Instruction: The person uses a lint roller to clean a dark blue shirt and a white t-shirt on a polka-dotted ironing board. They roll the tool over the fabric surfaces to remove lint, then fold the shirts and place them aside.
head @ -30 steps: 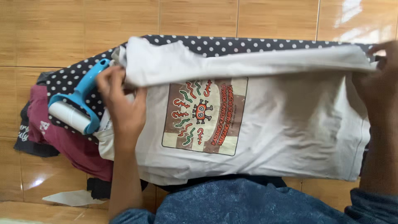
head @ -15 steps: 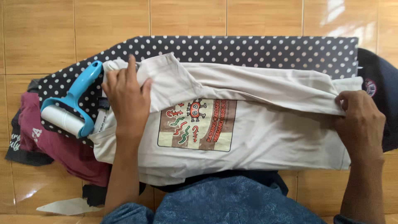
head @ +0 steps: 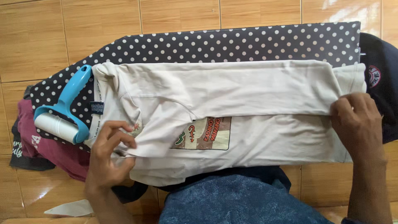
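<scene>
T-shirt [head: 257,137], cream with a printed panel, lies on our polka-dot ironing board [head: 232,41], long axis left to right, collar leftward. We judge the fold is mid-way: our left hand [head: 108,159] pinches the sleeve, our right hand [head: 356,122] grips the hem. Next, flattening the crease seems needed.

Both hands [head: 232,141] on folded white shirt [head: 248,89]

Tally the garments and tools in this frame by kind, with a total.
White printed T-shirt: 1
Maroon garment: 1
Dark garments, one far left, one far right: 2
Blue-handled lint roller: 1
Polka-dot board: 1
Total: 6
</scene>
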